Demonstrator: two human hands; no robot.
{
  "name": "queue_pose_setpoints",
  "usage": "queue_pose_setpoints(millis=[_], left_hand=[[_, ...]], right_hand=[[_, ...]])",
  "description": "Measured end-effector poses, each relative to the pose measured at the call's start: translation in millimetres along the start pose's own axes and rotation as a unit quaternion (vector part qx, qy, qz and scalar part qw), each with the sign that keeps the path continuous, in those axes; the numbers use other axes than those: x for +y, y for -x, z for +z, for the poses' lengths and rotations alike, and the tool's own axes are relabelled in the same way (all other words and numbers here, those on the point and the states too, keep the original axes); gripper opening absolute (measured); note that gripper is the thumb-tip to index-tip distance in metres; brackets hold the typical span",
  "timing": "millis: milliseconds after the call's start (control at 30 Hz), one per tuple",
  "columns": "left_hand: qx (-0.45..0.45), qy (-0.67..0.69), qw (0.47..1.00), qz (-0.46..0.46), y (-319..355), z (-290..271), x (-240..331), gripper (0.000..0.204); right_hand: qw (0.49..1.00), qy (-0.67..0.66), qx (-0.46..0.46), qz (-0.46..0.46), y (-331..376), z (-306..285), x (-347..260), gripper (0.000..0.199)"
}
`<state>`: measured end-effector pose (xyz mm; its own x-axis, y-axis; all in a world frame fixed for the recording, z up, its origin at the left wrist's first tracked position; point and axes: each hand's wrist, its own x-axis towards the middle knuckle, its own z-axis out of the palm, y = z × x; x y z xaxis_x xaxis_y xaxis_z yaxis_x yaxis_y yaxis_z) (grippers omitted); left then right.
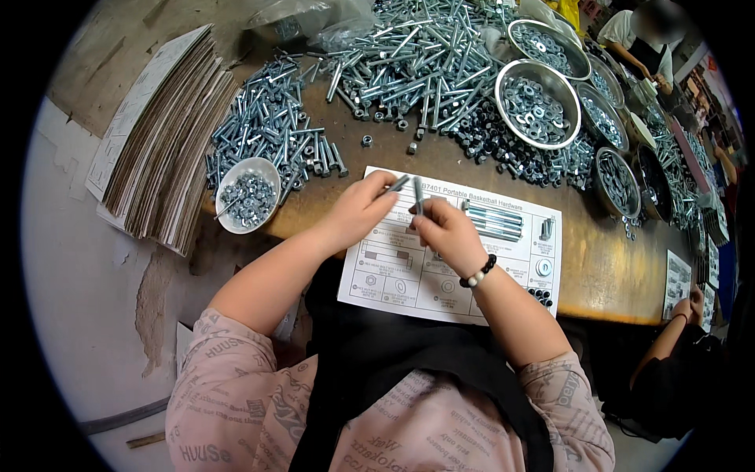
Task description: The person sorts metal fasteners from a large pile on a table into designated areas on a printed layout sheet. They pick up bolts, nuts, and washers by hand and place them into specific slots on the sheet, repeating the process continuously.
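My left hand [363, 206] is closed around a silver bolt [399, 184] that points toward the right. Close beside it, my right hand [450, 231] pinches another bolt [418, 193] held nearly upright. Both hands are over a white printed card [503, 305] divided into boxes with part drawings. On the card, long bolts [495, 222] lie side by side just right of my right hand. Further right are short bolts [547, 229], a washer [543, 267] and several black nuts [540, 297]. My right hand and wrist cover part of the card's middle.
Behind the card spread heaps of loose bolts [425, 55] and dark nuts [487, 135]. A white bowl of nuts [273, 214] stands left, beside stacked cardboard sheets [161, 141]. Metal bowls of washers [501, 98] line the right. Other people work along the table's right side.
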<state>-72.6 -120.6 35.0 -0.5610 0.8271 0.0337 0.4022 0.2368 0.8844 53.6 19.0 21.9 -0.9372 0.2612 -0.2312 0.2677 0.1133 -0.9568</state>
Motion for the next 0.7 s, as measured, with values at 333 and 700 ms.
queue_pose_setpoints(millis=[333, 700], left_hand=[[-0.079, -0.273, 0.943, 0.173, 39.9, 3.8, -37.7, 0.022], [-0.094, -0.258, 0.953, 0.127, 55.1, -5.0, -39.2, 0.025]], right_hand=[[0.829, 0.472, 0.06, -0.292, 32.2, 29.5, 33.5, 0.017], [0.849, 0.473, 0.035, -0.233, 37.5, 10.7, 27.6, 0.019]])
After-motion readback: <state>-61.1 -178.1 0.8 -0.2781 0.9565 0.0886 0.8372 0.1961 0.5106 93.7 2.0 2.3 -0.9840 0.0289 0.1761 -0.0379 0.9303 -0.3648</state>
